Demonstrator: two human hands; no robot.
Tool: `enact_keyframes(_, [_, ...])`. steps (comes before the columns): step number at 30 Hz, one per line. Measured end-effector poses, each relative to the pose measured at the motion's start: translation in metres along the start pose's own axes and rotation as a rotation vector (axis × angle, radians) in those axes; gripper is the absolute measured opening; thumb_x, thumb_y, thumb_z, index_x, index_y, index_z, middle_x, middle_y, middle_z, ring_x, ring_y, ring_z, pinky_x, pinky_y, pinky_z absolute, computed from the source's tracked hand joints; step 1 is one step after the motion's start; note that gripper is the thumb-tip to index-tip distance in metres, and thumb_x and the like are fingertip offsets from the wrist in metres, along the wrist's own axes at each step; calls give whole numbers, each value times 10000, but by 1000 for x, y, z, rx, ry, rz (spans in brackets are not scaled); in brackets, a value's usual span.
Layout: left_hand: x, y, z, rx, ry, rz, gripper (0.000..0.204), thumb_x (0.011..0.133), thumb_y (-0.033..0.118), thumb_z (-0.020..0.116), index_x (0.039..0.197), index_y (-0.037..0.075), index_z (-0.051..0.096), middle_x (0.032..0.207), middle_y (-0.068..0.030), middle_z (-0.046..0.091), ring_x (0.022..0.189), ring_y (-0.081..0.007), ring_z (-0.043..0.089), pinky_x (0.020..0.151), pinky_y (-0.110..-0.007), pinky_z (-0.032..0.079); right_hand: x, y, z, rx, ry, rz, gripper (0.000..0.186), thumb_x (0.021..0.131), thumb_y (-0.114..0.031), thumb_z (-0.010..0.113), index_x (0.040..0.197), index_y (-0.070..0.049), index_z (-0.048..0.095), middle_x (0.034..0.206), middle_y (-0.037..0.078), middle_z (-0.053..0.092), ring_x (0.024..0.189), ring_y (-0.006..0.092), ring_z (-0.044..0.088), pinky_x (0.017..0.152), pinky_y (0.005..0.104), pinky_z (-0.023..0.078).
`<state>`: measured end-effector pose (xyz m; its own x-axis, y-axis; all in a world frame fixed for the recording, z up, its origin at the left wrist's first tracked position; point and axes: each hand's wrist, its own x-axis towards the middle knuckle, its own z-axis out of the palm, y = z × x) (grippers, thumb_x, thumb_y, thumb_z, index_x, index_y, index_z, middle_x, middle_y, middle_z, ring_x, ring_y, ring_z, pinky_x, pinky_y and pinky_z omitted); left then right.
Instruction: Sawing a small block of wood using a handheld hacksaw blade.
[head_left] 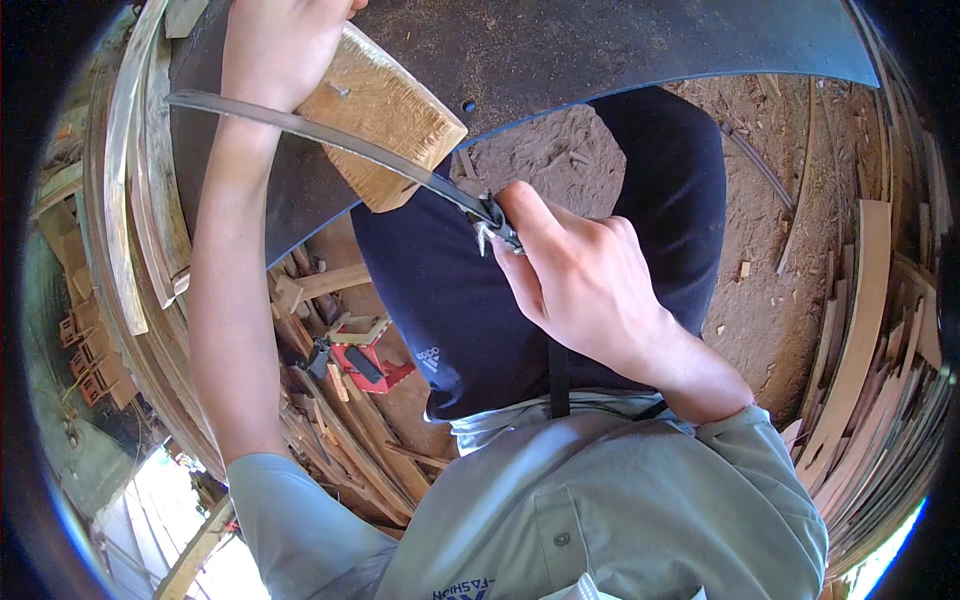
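Observation:
A long, narrow saw (330, 135) with a thin metal blade and a dark handle end runs from my right hand (585, 270) up to the left. That hand is closed round its handle. Beneath the blade, a thick wooden block (395, 110) with a nail or screw in its face overhangs the near edge of a dark work surface. My left hand (280, 50) lies against the block's far left side, and the blade passes in front of that wrist. The left fingers are mostly cut off by the upper edge of the picture.
Sawdust covers the dark, blue-edged surface (580, 45). Long boards (130, 200) are stacked at the left, and more planks (855, 340) stand at the right. A red tool-like object (370, 362) lies low among scraps on the dirt floor (765, 270).

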<state>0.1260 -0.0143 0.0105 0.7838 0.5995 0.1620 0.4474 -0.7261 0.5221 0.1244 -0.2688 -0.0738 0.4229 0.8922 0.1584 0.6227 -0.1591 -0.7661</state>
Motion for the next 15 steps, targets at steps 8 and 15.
enact_keyframes(8, [1,3,1,27,6,-11,523,1028,291,710,637,7,509,578,-15,510,553,-79,453,545,-312,383,8,-6,-1,12,8,-14,222,1000,-236,662,1045,-101,492,738,95,629,577,340,663,481,451,523])
enact_keyframes(15, [1,0,1,18,-4,-7,513,1027,281,711,641,2,520,574,-18,508,550,-82,456,542,-316,379,0,-3,-5,1,-44,38,181,982,-136,681,1068,-78,533,714,122,614,611,360,662,507,457,497])
